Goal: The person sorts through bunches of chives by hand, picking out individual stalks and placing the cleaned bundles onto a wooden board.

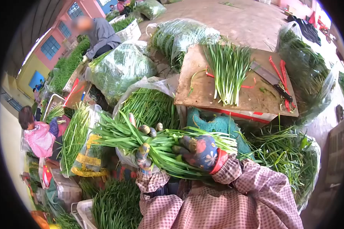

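Note:
A bunch of long green chives (164, 147) lies across my lap, leaf ends to the left and pale stem ends to the right. My left hand (144, 154), in a patterned glove, is wrapped round the leafy side, with several fingertips showing above the leaves. My right hand (199, 151), in a blue floral glove with a red cuff, grips the bunch nearer the stems. Ahead, a neat pile of chives (227, 72) rests on a wooden board (193, 84). Beside it lie a knife (269, 77) with a black handle and several red ties (282, 72).
Plastic bags of chives (122, 66) stand around me, including an open one (149, 101) just ahead. A white crate (86, 213) of chives sits at lower left. One person (103, 36) bends at upper left; another in a checked top (40, 139) is at far left.

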`<state>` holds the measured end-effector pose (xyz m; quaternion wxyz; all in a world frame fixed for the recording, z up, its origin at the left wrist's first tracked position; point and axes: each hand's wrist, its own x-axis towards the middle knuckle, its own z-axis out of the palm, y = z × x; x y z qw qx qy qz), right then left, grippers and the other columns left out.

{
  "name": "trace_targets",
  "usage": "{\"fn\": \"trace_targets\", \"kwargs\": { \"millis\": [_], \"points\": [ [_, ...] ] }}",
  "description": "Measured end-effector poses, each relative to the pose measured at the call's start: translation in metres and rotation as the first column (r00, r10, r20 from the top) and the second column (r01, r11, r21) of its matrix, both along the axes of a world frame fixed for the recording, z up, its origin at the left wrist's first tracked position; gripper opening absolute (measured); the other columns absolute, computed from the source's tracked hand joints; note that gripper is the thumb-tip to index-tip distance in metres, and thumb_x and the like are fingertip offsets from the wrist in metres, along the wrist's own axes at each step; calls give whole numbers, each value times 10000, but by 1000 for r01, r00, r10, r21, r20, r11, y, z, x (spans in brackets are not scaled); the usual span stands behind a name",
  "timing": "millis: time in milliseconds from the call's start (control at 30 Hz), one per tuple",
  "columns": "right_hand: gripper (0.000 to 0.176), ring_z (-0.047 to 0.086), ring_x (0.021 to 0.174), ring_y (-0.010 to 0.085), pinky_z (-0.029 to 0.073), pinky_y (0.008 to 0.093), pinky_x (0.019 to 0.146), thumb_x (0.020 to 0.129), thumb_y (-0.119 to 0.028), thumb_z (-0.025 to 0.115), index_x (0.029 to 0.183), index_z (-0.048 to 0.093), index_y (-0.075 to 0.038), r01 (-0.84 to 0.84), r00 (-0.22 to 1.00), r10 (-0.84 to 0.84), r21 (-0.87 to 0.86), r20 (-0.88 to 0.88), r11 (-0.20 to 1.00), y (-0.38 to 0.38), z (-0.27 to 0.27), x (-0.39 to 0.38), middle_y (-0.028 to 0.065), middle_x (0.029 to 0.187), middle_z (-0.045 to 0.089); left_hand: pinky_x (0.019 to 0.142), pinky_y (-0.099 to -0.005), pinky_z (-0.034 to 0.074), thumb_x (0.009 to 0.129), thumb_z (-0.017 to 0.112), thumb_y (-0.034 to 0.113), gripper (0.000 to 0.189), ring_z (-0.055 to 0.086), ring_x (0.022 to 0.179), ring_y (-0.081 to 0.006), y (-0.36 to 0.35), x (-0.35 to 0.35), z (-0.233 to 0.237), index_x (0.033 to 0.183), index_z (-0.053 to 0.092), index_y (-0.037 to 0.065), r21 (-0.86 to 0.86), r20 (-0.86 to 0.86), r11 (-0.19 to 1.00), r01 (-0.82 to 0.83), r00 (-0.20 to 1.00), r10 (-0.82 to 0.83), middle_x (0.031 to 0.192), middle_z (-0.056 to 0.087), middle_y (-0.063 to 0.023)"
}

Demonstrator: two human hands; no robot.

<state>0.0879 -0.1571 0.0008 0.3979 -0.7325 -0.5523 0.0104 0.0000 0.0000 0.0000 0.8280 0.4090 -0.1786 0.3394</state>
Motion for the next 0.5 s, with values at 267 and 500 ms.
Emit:
{"fn": "trace_targets", "kwargs": {
  "millis": [267,500],
  "points": [
    [337,579,596,367,520,280,471,879,-202,393,1010,403,109,327,-315,720,642,-618,694,-78,-39,22,226,716,534,906,-394,389,841,453,105,567,520,747,-119,-4,-7,-13,1336,178,65,-339,-284,906,-253,946,158,897,534,12],
    [266,462,461,73,376,213,385,720,-228,616,899,520,-57,744,295,528,538,-796,397,-172,-47,34,20,722,566,728,-420,464,869,426,277,330,497,775,-219,17,-24,-55,1142,517,116,-514,-461,774,-369,880,113,744,522,6]
  ]
}}
